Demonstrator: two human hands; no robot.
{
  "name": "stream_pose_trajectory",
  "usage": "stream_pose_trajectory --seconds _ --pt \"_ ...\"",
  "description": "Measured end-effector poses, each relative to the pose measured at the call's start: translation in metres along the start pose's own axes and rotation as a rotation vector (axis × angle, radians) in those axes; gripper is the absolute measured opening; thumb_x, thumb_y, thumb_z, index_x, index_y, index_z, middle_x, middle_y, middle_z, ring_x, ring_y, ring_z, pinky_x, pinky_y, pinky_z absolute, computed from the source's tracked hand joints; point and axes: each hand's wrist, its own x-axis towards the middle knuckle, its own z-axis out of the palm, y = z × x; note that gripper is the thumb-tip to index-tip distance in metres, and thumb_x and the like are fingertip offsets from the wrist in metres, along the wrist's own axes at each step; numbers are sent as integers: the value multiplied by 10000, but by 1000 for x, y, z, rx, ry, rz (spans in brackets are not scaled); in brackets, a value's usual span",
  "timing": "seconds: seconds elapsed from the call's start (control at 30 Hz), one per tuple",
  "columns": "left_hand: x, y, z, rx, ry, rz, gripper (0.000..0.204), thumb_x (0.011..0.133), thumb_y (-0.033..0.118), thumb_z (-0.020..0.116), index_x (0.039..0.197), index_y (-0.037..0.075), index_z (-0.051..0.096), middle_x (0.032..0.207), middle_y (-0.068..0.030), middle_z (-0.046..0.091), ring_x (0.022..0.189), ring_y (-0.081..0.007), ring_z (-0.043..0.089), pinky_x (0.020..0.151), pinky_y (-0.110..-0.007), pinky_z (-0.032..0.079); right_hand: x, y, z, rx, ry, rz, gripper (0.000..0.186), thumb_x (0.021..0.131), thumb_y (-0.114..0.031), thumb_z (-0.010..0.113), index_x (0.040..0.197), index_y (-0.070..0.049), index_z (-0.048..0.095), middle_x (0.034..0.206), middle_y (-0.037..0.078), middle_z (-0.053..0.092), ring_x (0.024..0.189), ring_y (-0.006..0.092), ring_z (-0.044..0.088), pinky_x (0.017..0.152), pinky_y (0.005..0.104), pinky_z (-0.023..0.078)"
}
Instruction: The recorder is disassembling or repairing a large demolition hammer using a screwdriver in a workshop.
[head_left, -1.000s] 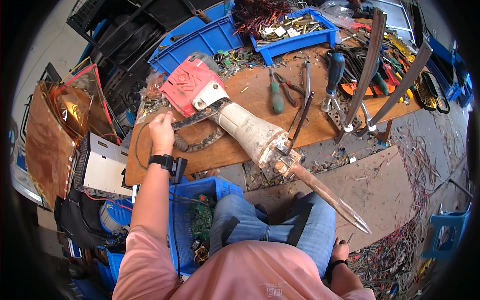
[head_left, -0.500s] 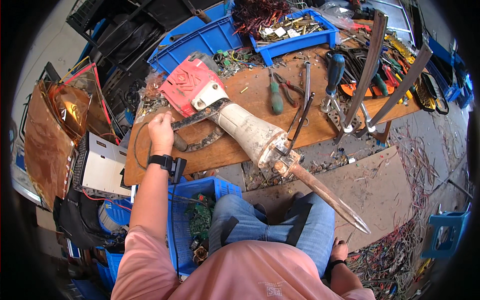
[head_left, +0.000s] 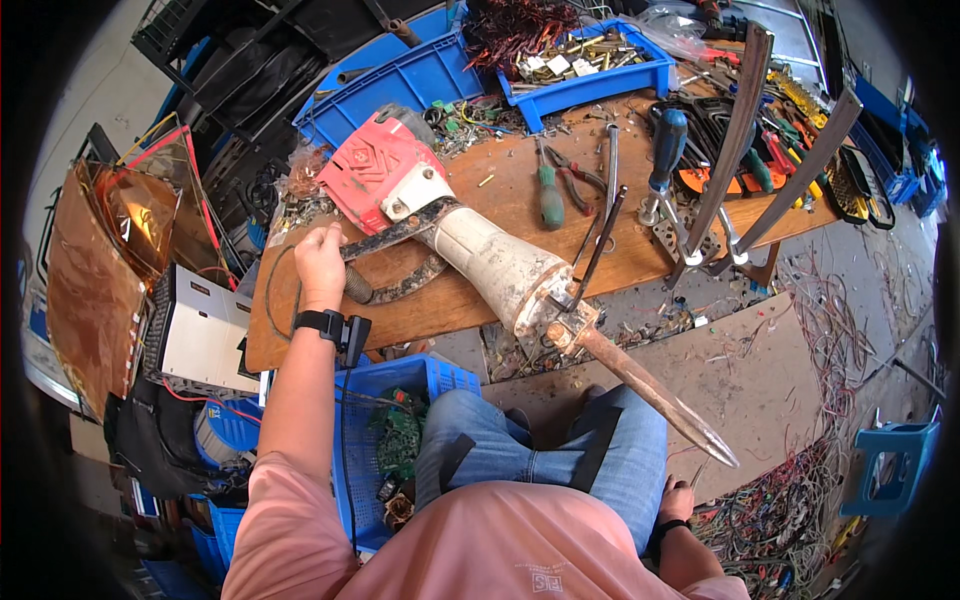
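Observation:
A demolition hammer [head_left: 490, 250] with a red rear housing and a dirty cream body lies slantwise across the wooden bench, its rusty pointed chisel [head_left: 655, 395] jutting past the near edge above my right thigh. My left hand [head_left: 320, 262] is closed around the end of its worn black side handle [head_left: 405, 232]. Down beside my right thigh, my right hand [head_left: 676, 497] has its fingers curled. Something thin and grey sticks out by those fingers, too small to name. A dark rod [head_left: 602, 245] stands up at the hammer's nose.
On the wooden bench [head_left: 290, 335] lie a green-handled screwdriver [head_left: 550, 200], pliers [head_left: 572, 185] and a tool case. Two upright metal bars [head_left: 735, 140] rise at the right. A blue crate [head_left: 355, 480] of circuit boards stands by my left leg. Tangled wires [head_left: 780, 520] cover the floor at right.

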Motion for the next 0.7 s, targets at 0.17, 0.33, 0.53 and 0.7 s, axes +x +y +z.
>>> stream_pose_trajectory --seconds 0.17,0.33,0.53,0.7 --pt "-3 8 -1 25 -9 -33 272 814 180 549 642 -29 575 610 -84 559 610 -151 518 641 -287 402 2 3 1 -6 -15 7 402 862 -392 490 826 -20 639 837 210 635 831 368 606 736 444 465" --pt "2 -12 4 -41 -16 -9 264 831 172 535 663 -26 582 607 -71 563 541 -137 513 533 -281 424 1 4 3 -5 -1 7 405 861 -393 487 827 -21 643 836 213 635 830 369 607 741 443 467" --pt "7 -16 -3 -17 -12 -87 294 823 207 570 655 -32 597 597 -91 578 597 -139 525 613 -291 413 -1 -3 -2 -15 5 -9 406 861 -380 486 843 -8 648 834 223 633 822 375 610 746 441 469" --pt "2 -4 0 -4 8 -4 286 821 200 568 663 -37 598 608 -94 585 602 -154 537 625 -293 417 -1 -3 -4 -12 -27 25 409 857 -398 488 884 -25 653 890 206 637 877 360 605 778 432 467"
